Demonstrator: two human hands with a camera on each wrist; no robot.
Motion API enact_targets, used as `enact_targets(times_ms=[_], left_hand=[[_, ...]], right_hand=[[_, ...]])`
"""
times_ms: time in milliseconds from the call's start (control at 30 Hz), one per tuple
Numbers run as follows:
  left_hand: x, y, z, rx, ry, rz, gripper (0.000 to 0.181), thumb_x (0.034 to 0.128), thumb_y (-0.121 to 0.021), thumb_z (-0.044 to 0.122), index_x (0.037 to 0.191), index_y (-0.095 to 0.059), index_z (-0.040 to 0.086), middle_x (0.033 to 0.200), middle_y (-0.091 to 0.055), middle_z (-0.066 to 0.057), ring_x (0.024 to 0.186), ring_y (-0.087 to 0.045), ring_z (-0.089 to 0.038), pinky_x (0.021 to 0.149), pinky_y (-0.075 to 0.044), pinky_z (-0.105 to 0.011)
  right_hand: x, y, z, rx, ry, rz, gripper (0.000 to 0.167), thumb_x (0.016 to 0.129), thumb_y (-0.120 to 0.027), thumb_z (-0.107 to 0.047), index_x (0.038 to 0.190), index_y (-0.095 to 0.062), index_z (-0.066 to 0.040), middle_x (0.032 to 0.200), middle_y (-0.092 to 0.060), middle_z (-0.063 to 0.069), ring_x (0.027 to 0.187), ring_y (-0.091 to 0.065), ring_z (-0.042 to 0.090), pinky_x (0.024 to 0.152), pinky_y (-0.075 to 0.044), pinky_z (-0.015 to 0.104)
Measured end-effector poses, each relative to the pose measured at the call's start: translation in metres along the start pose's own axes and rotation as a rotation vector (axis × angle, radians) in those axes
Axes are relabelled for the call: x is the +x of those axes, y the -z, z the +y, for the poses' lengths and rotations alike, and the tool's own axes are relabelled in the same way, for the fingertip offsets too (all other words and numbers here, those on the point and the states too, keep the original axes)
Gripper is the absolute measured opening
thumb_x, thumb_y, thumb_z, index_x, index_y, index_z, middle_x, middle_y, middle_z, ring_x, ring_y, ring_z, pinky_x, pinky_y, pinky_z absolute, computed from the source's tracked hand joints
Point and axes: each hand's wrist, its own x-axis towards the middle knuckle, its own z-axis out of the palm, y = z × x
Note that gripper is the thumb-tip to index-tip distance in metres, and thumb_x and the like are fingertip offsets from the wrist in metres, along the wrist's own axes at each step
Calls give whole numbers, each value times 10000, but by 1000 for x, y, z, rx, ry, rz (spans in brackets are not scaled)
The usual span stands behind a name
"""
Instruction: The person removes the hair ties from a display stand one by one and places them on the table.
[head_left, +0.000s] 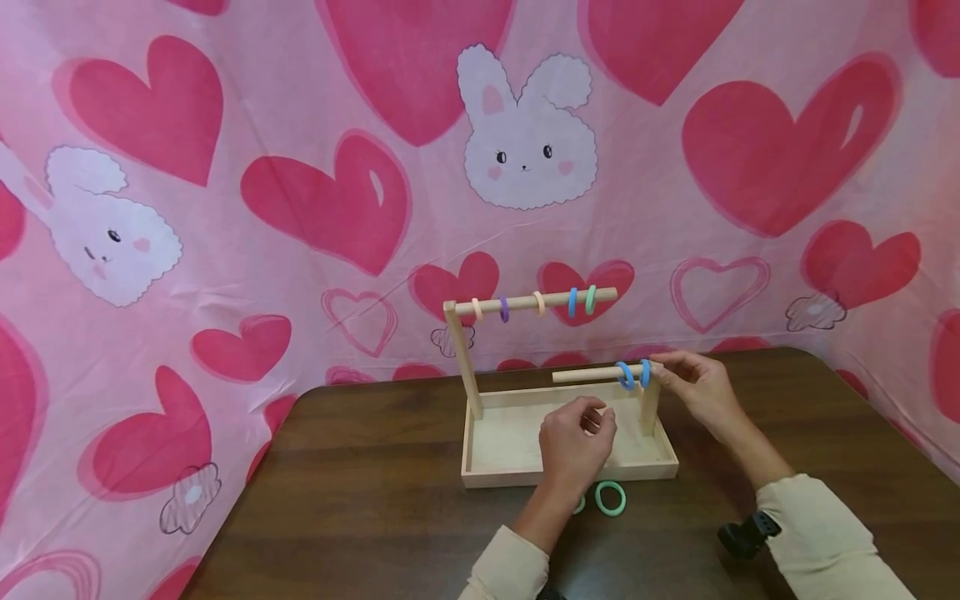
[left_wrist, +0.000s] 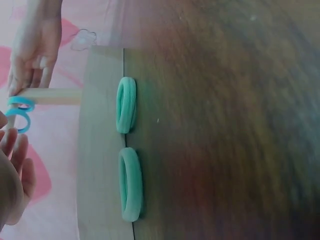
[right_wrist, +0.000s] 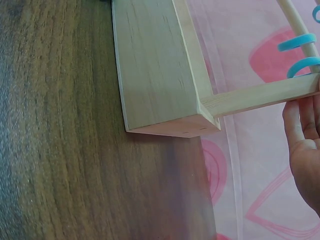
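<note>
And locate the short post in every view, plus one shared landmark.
Head: short post right of centre, upright at the tray's right end.
Left wrist: post at upper left, lying sideways, running left from the tray.
Right wrist: post at right, slanting from the tray toward the right edge.
Shared landmark: two blue rings near its top.

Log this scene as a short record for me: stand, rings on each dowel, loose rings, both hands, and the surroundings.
Stand: wooden tray with tall post and short post
Upper dowel: peach ring, purple ring, second peach ring, blue ring, green ring, left to right
Lower dowel: two blue rings, near the short post
Loose: two green rings on the table, before the tray
Left hand: near the tray, fingers loosely curled, no ring visible in it
Right hand: holds the short post's top
Backdrop: pink, with hearts and rabbits
</note>
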Motion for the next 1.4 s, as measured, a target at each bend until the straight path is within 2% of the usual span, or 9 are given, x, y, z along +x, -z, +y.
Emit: enact_targets(times_ms=[167, 400, 733, 1100, 1267, 1400], left_hand=[[1, -6, 1, -8, 1, 30, 64, 857, -776, 164, 907, -786, 126, 695, -754, 22, 586, -650, -9, 606, -436, -57], [3, -21, 4, -105, 112, 46, 79, 858, -792, 186, 917, -783, 134, 712, -762, 11, 601, -628, 45, 600, -461, -66], [7, -32, 5, -176, 153, 72, 107, 844, -810, 151, 923, -781, 84, 712, -760, -24, 601, -615, 41, 600, -492, -79], [15, -50, 3, -77, 53, 77, 115, 809, -845, 161, 884, -796, 87, 664, -753, -5, 546, -630, 33, 559, -442, -25], [18, -56, 6, -110, 30, 94, 117, 818, -842, 169, 866, -802, 71, 644, -747, -17, 535, -639, 23, 543, -437, -23], [20, -58, 9, -152, 61, 93, 108, 831, -834, 167, 874, -805, 71, 656, -753, -20, 545, -637, 40, 546, -447, -29]], right_hand=[[0, 0, 0, 4, 10, 2, 179, 920, -668, 74, 1073, -746, 22, 910, -722, -279, 831, -632, -97, 710, -506, 80], [-1, 0, 1, 19, 1, 5, 230, 922, -669, 67, 1046, -777, -92, 895, -720, -270, 791, -618, -84, 677, -503, 91], [0, -1, 0, 45, -4, -7, 189, 929, -663, 61, 1062, -761, -30, 918, -734, -255, 819, -640, -82, 702, -517, 88], [-2, 0, 1, 96, -5, -12, 216, 932, -651, 73, 1043, -770, -69, 929, -749, -237, 827, -654, -79, 709, -523, 91], [-1, 0, 0, 35, 1, -2, 168, 930, -660, 65, 1064, -747, 14, 929, -737, -268, 860, -653, -101, 743, -514, 74], [-1, 0, 0, -12, -3, 4, 153, 932, -670, 43, 1068, -739, 26, 922, -720, -302, 861, -642, -114, 741, -505, 71]])
